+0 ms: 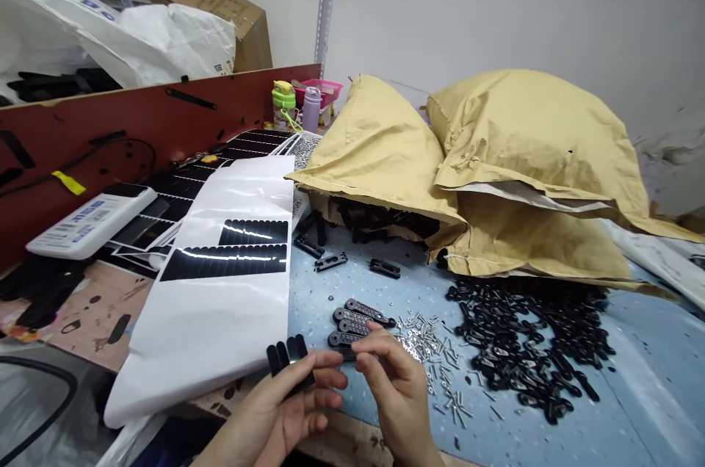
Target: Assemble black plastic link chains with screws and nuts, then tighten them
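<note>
My left hand [291, 401] is at the lower middle of the view, thumb against the fingers, pinching a small group of black round-ended stickers [286, 352]. To its right, my right hand [397, 388] has thumb and index finger drawn together; anything between them is too small to make out. Just beyond both hands lie several dark elongated plastic pieces [358, 320] in a row, partly covered by the fingers. A white sticker sheet [236, 195] with rows of black stickers stretches away on the left. Silver screws [440, 360] are heaped beside my right hand.
Small black parts [529, 342] form a pile at right on the blue table surface [639, 371]. Behind stand tan sacks [523, 129], one open with black pieces [380, 221] inside. A white box-like device [93, 221], red-brown board [231, 103] and bottles [311, 109] line the left and back.
</note>
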The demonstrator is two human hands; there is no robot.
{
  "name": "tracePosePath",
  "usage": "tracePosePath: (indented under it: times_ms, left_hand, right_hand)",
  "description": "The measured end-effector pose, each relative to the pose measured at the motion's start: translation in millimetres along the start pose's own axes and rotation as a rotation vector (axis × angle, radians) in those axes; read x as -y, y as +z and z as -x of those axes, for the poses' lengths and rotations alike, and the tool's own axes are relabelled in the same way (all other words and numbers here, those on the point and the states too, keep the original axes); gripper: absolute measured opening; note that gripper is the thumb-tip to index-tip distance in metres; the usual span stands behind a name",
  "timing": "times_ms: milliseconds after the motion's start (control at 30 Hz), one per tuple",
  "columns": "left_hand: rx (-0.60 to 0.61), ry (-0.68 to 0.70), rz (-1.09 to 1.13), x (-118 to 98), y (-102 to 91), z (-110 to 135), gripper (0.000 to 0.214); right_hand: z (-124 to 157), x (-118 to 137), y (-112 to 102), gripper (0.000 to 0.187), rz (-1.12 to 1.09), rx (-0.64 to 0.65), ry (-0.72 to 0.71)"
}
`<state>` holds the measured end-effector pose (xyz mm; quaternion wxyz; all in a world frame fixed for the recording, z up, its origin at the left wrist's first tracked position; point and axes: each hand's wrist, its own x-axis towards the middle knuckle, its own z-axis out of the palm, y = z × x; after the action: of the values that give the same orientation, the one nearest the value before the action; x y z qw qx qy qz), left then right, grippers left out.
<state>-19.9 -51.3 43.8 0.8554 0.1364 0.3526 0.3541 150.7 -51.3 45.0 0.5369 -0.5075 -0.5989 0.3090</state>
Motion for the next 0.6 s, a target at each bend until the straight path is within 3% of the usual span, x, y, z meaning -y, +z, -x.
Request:
tracePosePath:
  times_ms: [67, 133, 200, 300, 400, 500, 600]
  left_hand:
    - [0.009, 0.030, 0.037, 2, 2.1, -1, 0.029]
    - [-0.023, 0.120, -0.079, 2, 0.7, 1, 0.034]
    - [-0.078, 0.239, -0.398, 3, -5.8, 3, 0.039]
    - [-0.134, 0.507, -1.108, 8, -22.6, 4, 0.039]
    - [-0.038, 0.782, -1.697, 18, -38.0, 0, 0.051]
    - [0.041, 0.886, -1.970, 26, -45.3, -7, 0.064]
    - [0.035, 0.898, -2.029, 29, -46.8, -12, 0.067]
  right_hand:
    - [5, 1, -2, 0.012, -0.017, 0.080, -0.018]
    - [10, 1, -7, 0.019, -0.064, 0.129, 0.018]
    - [12, -3, -12, 0.023, -0.073, 0.091, 0.146]
    - [12, -16, -19, 0.025, -0.039, 0.000, 0.387]
    - [9, -31, -19, 0.031, -0.074, 0.047, 0.474]
    - [10, -43, -15, 0.029, -0.022, 0.103, 0.497]
    - [13, -51, -11, 0.023, 0.094, 0.120, 0.436]
